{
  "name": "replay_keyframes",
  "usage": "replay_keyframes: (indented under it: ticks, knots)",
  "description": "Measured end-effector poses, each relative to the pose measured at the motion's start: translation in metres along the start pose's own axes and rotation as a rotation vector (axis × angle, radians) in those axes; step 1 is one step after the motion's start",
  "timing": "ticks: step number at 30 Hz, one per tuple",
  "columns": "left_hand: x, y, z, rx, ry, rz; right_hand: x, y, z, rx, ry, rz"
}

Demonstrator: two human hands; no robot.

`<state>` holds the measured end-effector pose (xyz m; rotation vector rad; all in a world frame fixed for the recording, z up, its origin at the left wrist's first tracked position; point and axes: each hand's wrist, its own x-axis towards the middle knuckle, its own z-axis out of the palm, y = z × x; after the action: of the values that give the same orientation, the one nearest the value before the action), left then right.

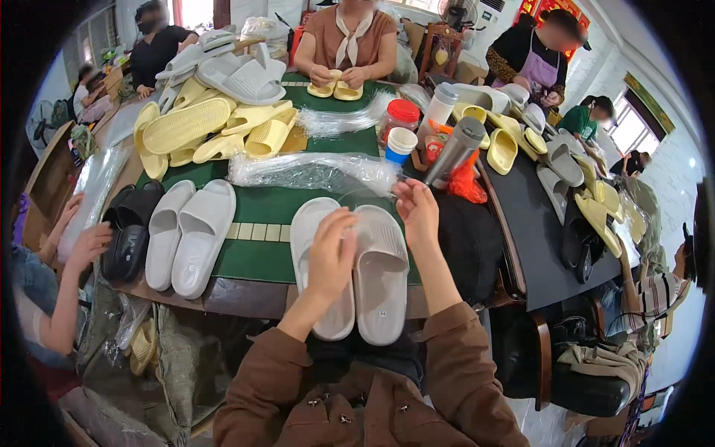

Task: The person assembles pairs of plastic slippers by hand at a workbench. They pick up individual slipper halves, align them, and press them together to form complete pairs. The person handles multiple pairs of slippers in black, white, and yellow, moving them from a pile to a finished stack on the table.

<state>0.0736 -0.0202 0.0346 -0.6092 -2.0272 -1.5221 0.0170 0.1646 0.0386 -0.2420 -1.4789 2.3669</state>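
A pair of light grey slippers stands side by side at the table's near edge: the left slipper (pixel 304 223) and the right slipper (pixel 381 290). Over the left one is my left hand (pixel 331 257), its fingers curled and slightly blurred; what they hold is hidden. My right hand (pixel 418 212) is raised past the right slipper's toe, finger and thumb pinched on a thin clear plastic strand. That strand arcs faintly toward my left hand. Just beyond lies a bundle of clear plastic strands (pixel 316 173) in a clear bag.
Left of me sit grey slippers (pixel 202 238) and black slippers (pixel 134 231). Behind them rises a heap of yellow slippers (pixel 186 127). A paper cup (pixel 401 145), a red-lidded jar (pixel 402 113) and a steel flask (pixel 456 149) stand at right. Other people work around the tables.
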Motion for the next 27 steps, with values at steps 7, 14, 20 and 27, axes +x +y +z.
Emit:
replay_keyframes:
  ticks: [7,14,20,27]
  knots:
    - [0.004,0.01,-0.05,-0.012,0.179,-0.05,-0.032,-0.042,-0.044,0.078,-0.603,0.321]
    - [-0.026,0.037,-0.061,-0.152,-0.089,0.192,-0.082,-0.049,-0.03,-0.093,-0.858,0.571]
    - [-0.039,0.045,-0.059,-0.21,-0.244,-0.046,-0.102,-0.057,-0.019,-0.089,-1.005,0.599]
    - [-0.049,0.039,-0.067,-0.164,-0.429,-0.206,-0.112,-0.059,-0.013,-0.207,-1.036,0.366]
